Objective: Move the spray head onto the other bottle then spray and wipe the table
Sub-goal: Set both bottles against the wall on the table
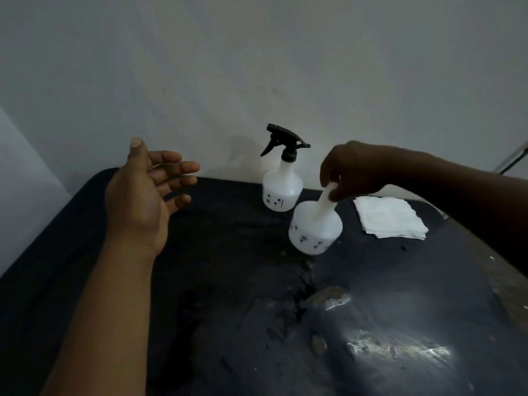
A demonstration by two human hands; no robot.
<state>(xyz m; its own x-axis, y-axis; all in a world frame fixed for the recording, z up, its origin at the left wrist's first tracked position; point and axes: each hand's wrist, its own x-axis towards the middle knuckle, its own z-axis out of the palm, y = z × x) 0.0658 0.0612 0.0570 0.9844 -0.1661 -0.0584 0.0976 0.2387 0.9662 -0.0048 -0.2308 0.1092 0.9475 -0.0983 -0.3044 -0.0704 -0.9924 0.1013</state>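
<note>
Two white plastic bottles are on the dark table (228, 281). The far bottle (281, 190) stands upright near the wall with the black spray head (285, 141) screwed on it. The nearer bottle (315, 224) has no head and is tilted, its neck gripped from above by my right hand (357, 170). My left hand (145, 190) hovers open over the table's left side, palm turned right, fingers spread, holding nothing. A stack of white folded tissues (388, 217) lies to the right of the bottles.
The table top is scuffed, with wet-looking streaks and glare patches near the front right. A plain wall rises right behind the bottles. A thin metal rod (514, 155) leans at the far right edge.
</note>
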